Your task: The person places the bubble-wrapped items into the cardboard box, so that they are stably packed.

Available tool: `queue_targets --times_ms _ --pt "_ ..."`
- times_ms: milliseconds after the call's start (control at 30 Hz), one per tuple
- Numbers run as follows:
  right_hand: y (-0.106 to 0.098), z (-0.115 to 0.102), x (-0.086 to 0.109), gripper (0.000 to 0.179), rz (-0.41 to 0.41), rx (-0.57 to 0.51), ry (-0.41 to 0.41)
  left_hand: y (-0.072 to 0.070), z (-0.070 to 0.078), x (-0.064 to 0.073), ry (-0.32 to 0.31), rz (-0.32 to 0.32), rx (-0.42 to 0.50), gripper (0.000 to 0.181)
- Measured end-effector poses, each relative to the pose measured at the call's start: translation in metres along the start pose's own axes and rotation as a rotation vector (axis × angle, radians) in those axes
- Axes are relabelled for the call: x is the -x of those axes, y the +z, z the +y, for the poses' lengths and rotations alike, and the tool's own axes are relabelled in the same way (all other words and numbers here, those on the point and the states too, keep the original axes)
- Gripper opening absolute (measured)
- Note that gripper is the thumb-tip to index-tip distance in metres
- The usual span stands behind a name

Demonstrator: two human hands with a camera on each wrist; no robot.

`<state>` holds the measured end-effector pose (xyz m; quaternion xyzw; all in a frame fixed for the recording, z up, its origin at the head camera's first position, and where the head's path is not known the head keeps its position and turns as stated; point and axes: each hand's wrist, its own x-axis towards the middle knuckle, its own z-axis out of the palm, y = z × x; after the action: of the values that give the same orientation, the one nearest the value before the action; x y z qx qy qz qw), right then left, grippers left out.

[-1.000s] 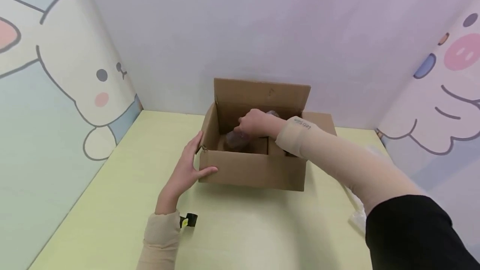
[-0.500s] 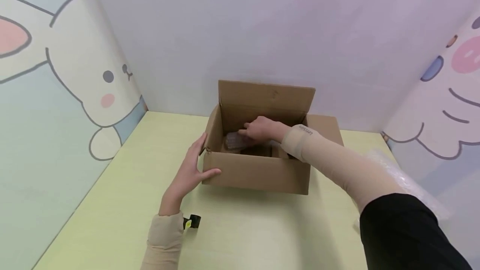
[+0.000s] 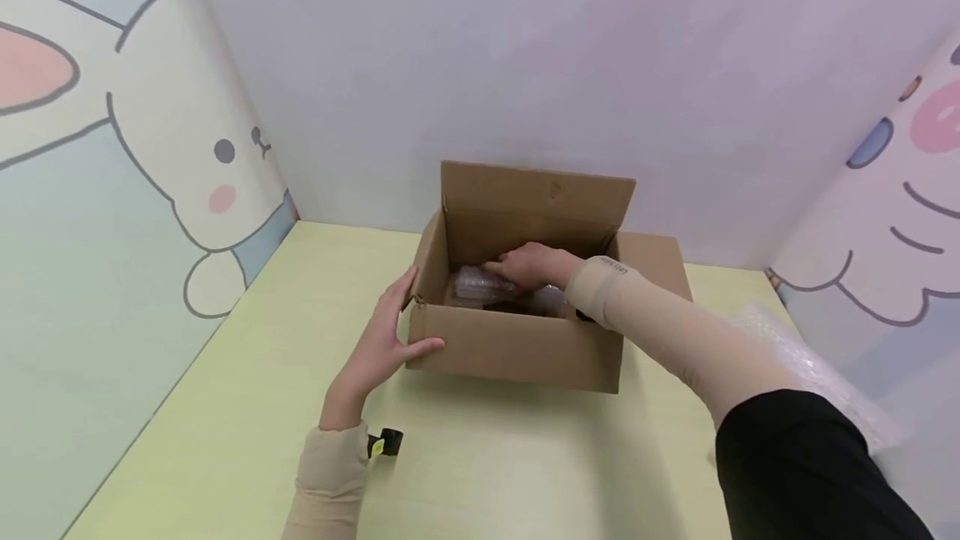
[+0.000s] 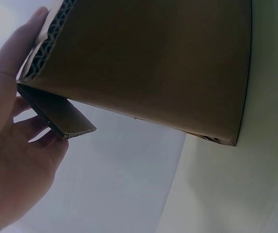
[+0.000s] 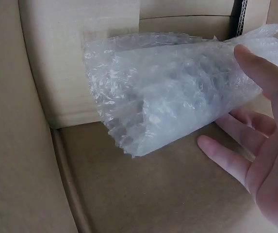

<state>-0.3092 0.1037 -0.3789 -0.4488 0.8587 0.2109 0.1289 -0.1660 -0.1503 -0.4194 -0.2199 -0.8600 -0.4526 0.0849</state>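
Observation:
An open cardboard box [image 3: 517, 348] stands on the table with its back flap raised. My left hand [image 3: 378, 344] holds its front left corner, thumb on the front wall. In the left wrist view, the left fingers [image 4: 41, 136] lie behind a small flap [image 4: 58, 114] at that corner. My right hand [image 3: 528, 267] reaches inside the box around a roll of clear bubble wrap [image 5: 168, 92]. The right thumb [image 5: 260, 68] lies over the roll, the other fingers along its lower side, one of them apart from it. Whatever the wrap may contain is hidden.
A sheet of bubble wrap [image 3: 817, 373] lies at the table's right side, partly behind the right arm. The box's right flap [image 3: 655, 263] is folded outward. A small black piece [image 3: 390, 442] shows beside the left wrist. Walls stand behind and at both sides.
My right hand has gone lower into the box, and the bubble wrap roll now lies flatter there. My left hand keeps its hold on the corner. The head view has shifted slightly.

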Motion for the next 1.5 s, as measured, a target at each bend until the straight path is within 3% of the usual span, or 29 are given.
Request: queue_targets --times_ms 267,533,733,933,1233,1500 --pt "-0.009 0.0 0.008 0.06 -0.037 -0.005 0.035 0.002 0.001 -0.003 0.045 0.001 -0.021 0.105" --pt "-0.051 0.003 0.022 0.068 -0.014 -0.01 0.029 -0.004 0.0 -0.007 0.022 -0.016 -0.054 0.087" --pt "-0.08 0.006 0.045 0.072 0.03 -0.037 0.032 -0.005 0.002 -0.013 0.024 -0.038 -0.067 0.068" --pt "-0.1 0.008 0.082 0.074 0.048 -0.087 0.08 -0.004 0.002 -0.016 0.039 -0.043 -0.082 0.055" --pt "-0.114 0.022 0.154 0.075 0.207 -0.216 0.188 -0.004 0.005 -0.014 0.033 -0.029 -0.103 0.054" --pt "-0.095 0.027 0.222 0.071 0.489 -0.373 0.308 -0.007 0.004 -0.01 0.011 -0.028 -0.1 0.053"
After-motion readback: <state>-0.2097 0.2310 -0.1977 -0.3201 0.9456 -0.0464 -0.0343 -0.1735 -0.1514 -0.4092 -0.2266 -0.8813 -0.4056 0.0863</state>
